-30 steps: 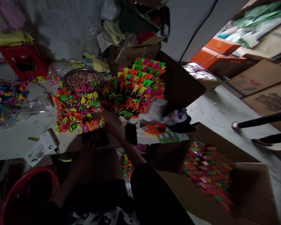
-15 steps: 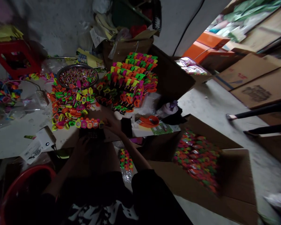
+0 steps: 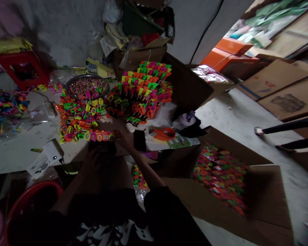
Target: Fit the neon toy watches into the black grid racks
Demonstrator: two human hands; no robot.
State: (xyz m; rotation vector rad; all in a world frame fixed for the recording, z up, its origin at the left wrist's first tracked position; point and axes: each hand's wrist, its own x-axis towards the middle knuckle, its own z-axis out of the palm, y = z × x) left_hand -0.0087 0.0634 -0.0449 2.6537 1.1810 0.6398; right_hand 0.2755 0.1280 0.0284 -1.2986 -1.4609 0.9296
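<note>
A row of bright toy watches (image 3: 99,136) lies along the far side of a dark block (image 3: 102,147) at the table's near edge. My left hand (image 3: 92,159) is at the block's near left side, its fingers lost in deep shadow. At the right end of the row, my right hand (image 3: 121,138) has its fingers bent together beside the last watch; what they pinch is too dark to make out. Behind the row spreads a loose heap of toy watches (image 3: 79,118). A round metal bowl (image 3: 67,89) of small colourful pieces stands behind that heap.
Stacked rows of watches (image 3: 143,82) rise behind my right hand. Near it lie a black phone-like slab (image 3: 139,140) and orange scissors (image 3: 164,133). A white device (image 3: 52,152) lies left. An open carton (image 3: 267,198) of packed watches stands right; beyond it show a person's legs (image 3: 292,125).
The whole view has shifted slightly, so the table sits a little lower and further right. My right hand stays by the row's end, its fingers more drawn in. The watch row looks unchanged.
</note>
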